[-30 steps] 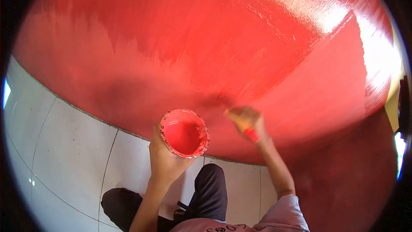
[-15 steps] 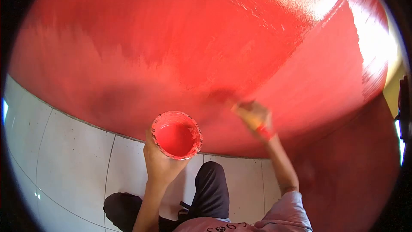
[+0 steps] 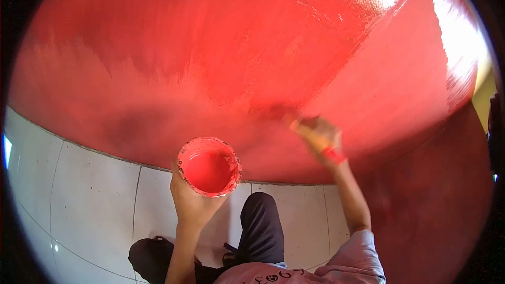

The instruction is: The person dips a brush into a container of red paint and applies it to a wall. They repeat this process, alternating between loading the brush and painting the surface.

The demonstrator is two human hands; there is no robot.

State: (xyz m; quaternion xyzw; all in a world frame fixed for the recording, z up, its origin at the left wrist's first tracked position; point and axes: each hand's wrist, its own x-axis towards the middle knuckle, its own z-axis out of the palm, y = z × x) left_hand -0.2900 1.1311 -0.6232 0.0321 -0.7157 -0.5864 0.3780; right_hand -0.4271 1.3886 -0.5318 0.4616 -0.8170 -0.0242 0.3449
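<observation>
A round cup of red paint (image 3: 209, 167) is gripped by my left hand (image 3: 197, 205), its open top facing up. My right hand (image 3: 322, 135) is blurred by motion, its fingers wrapped round a brush whose handle shows orange-yellow; red marks the wrist. The dark, smeared brush end lies at the red wall (image 3: 221, 73), just left of the fingers. Brighter, glossier red covers the wall's upper part, and a paler, duller red lies lower down and at the right.
White floor tiles (image 3: 94, 189) meet the wall's lower edge. My bent knees in dark trousers (image 3: 261, 226) are below the cup. A darker red surface (image 3: 426, 205) stands at the right, with a yellow strip (image 3: 485, 97) beyond it.
My right hand and the brush have moved slightly right. My left hand and the cup appear slightly further left. The view has shifted a little.
</observation>
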